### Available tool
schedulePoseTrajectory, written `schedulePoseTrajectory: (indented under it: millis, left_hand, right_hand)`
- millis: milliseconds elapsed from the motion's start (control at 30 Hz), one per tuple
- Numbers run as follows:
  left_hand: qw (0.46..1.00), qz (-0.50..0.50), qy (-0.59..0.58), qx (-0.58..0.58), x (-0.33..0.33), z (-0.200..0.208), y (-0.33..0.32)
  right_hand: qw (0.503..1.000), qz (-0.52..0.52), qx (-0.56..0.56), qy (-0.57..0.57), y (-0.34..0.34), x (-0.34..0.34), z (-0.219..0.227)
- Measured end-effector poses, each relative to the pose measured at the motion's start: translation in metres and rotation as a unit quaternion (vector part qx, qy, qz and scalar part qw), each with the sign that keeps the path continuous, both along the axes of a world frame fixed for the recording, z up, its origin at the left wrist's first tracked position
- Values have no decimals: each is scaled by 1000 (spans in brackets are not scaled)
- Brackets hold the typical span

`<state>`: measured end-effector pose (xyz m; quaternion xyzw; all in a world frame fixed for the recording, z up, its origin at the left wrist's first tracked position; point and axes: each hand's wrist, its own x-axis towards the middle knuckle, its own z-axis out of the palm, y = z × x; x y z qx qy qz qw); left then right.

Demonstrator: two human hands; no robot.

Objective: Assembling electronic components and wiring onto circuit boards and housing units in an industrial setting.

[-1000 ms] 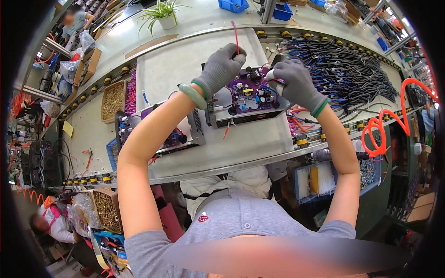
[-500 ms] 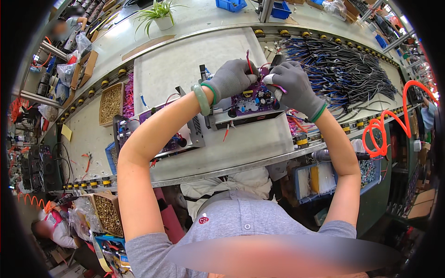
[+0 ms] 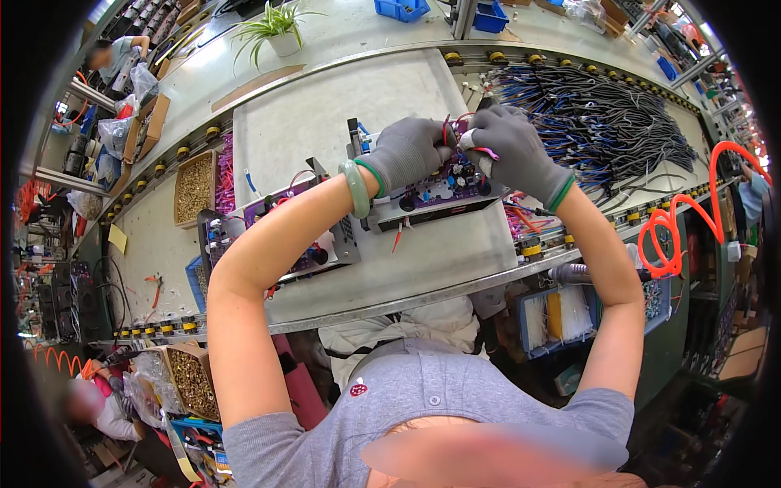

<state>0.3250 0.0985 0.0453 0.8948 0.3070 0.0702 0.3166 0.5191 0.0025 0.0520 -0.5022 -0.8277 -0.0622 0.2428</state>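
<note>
Both hands wear grey gloves with green cuffs and work at the back of a metal-framed unit with a purple circuit board (image 3: 466, 182). Closed at the fingertips, my left hand (image 3: 409, 153) pinches a short red wire (image 3: 446, 128) above the board. My right hand (image 3: 518, 156), just beside it, is closed too, with a pink-purple wire (image 3: 487, 152) sticking out from its fingers. The gloves hide where the wires meet the board. Under my left forearm sits a second purple-board unit (image 3: 329, 244), partly covered.
Many dark cables (image 3: 598, 122) lie in a heap to the right. At left stands a cardboard box of small brass-coloured parts (image 3: 195, 189). A coiled orange hose (image 3: 663, 244) hangs at right. Rollers and a metal rail (image 3: 407, 301) edge the bench. A potted plant (image 3: 283, 39) stands behind.
My left hand has come down slightly, and the red wire that stood up from its fingers now sits lower, between the hands. My right hand has turned a little and stays beside the left.
</note>
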Motion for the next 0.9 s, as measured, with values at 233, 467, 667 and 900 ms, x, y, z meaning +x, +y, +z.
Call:
schedulePoseTrajectory:
  millis: [233,467,667,900]
  left_hand:
    - [1000,-1,13,24,-4,0,0]
    - [994,-10,80,67,0,7,-4]
    - [992,-26,93,77,2,7,0]
    - [993,-27,78,85,2,2,3]
  right_hand:
    - [980,29,-5,-198,14,-6,14]
    - [984,25,-33,-174,11,-10,5]
    - [980,39,-44,-189,14,-9,7]
    - [975,18,-60,-213,15,-14,3]
